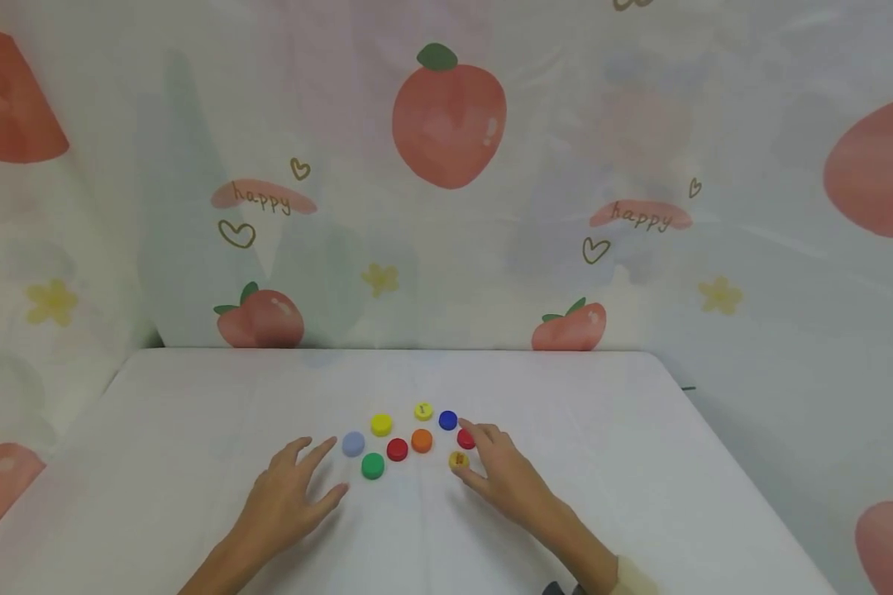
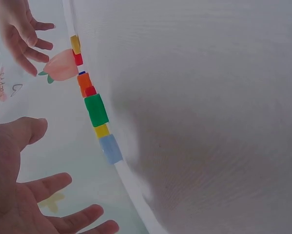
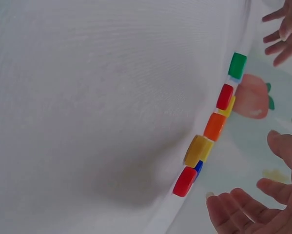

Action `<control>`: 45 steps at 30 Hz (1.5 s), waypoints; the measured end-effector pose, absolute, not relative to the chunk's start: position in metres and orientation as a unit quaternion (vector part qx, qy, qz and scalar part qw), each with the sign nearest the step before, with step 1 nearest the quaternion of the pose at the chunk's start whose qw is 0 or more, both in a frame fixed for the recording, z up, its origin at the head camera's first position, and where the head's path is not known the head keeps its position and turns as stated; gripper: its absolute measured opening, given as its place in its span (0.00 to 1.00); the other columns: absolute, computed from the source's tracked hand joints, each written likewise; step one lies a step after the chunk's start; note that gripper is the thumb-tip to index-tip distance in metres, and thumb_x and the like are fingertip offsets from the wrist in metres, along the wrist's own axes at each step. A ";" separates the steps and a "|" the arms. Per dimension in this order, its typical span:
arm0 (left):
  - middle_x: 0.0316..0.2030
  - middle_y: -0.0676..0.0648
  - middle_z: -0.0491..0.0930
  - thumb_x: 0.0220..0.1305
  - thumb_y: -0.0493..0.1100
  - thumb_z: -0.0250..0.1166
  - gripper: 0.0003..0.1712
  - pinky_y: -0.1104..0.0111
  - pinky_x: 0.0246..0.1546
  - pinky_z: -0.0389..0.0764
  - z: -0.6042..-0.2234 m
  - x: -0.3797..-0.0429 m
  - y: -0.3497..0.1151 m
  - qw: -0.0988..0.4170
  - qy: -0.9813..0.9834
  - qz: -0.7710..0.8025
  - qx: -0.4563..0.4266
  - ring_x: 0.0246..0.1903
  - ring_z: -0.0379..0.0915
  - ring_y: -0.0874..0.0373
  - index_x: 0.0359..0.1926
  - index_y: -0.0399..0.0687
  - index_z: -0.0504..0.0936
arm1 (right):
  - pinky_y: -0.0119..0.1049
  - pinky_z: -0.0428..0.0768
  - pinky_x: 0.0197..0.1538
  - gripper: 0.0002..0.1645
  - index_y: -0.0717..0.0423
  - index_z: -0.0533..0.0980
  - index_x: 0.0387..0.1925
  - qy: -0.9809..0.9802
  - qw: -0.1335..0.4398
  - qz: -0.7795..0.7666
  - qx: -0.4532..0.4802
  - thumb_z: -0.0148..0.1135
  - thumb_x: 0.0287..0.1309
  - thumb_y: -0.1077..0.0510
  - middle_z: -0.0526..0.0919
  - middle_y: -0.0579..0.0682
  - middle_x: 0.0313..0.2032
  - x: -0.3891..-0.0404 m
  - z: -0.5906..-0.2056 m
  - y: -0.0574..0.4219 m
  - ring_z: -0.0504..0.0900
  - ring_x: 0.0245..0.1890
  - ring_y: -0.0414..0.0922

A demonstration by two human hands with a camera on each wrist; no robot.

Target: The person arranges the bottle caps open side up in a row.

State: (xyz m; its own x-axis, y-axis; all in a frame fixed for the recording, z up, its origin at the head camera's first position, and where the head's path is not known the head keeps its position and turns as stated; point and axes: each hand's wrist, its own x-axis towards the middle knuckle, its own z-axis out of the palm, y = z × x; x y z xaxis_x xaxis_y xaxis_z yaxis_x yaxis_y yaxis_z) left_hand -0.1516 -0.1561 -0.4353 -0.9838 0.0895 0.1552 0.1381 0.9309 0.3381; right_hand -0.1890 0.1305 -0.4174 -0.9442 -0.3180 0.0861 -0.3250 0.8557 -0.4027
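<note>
Several small round discs like bottle caps lie on the white table between my hands. My left hand [image 1: 281, 502] hovers with spread fingers, nearest the light blue disc [image 1: 353, 445] and the green disc [image 1: 373, 466]. My right hand [image 1: 512, 478] is held above the right side of the group, fingers extended, holding nothing. It partly hides a red disc [image 1: 465, 440], with its thumb by a dark yellow disc [image 1: 458, 459] that bears a mark. Between them are a yellow disc [image 1: 381, 425], another red disc [image 1: 398, 449], an orange disc [image 1: 422, 440], a marked yellow disc [image 1: 423, 411] and a blue disc [image 1: 448, 421].
A white cloth covers the table [image 1: 551, 388], whose far edge meets a peach-printed curtain [image 1: 491, 248]. The same print hangs at the left and right sides. A small dark object [image 1: 554, 588] shows at the bottom edge beside the right sleeve [image 1: 632, 577].
</note>
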 end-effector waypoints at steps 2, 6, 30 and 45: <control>0.57 0.35 0.68 0.53 0.58 0.68 0.37 0.42 0.46 0.72 -0.436 -0.152 -0.155 0.072 -0.980 -0.176 -0.059 0.55 0.65 0.39 0.62 0.51 0.72 | 0.45 0.78 0.48 0.38 0.54 0.66 0.64 -0.961 0.003 0.217 0.171 0.68 0.54 0.50 0.73 0.56 0.54 -0.190 -0.417 0.127 0.73 0.54 0.52; 0.56 0.35 0.69 0.52 0.57 0.69 0.36 0.42 0.47 0.72 -0.435 -0.152 -0.154 0.077 -0.980 -0.174 -0.064 0.55 0.65 0.39 0.62 0.50 0.73 | 0.42 0.78 0.48 0.34 0.55 0.69 0.61 -0.956 -0.006 0.225 0.188 0.68 0.54 0.51 0.75 0.55 0.52 -0.191 -0.418 0.119 0.76 0.50 0.49; 0.42 0.42 0.75 0.47 0.54 0.74 0.35 0.53 0.40 0.78 -0.431 -0.165 -0.145 0.056 -0.980 -0.178 -0.071 0.40 0.71 0.48 0.56 0.46 0.77 | 0.27 0.78 0.38 0.26 0.53 0.76 0.51 -0.942 -0.049 0.257 0.211 0.72 0.50 0.54 0.79 0.45 0.38 -0.201 -0.428 0.077 0.79 0.40 0.42; 0.33 0.49 0.77 0.48 0.49 0.74 0.30 0.64 0.34 0.79 -0.429 -0.176 -0.143 -0.068 -0.960 -0.262 -0.069 0.31 0.72 0.57 0.53 0.48 0.77 | 0.25 0.77 0.36 0.17 0.54 0.80 0.44 -0.935 -0.065 0.258 0.233 0.71 0.51 0.57 0.79 0.39 0.31 -0.208 -0.436 0.055 0.77 0.33 0.35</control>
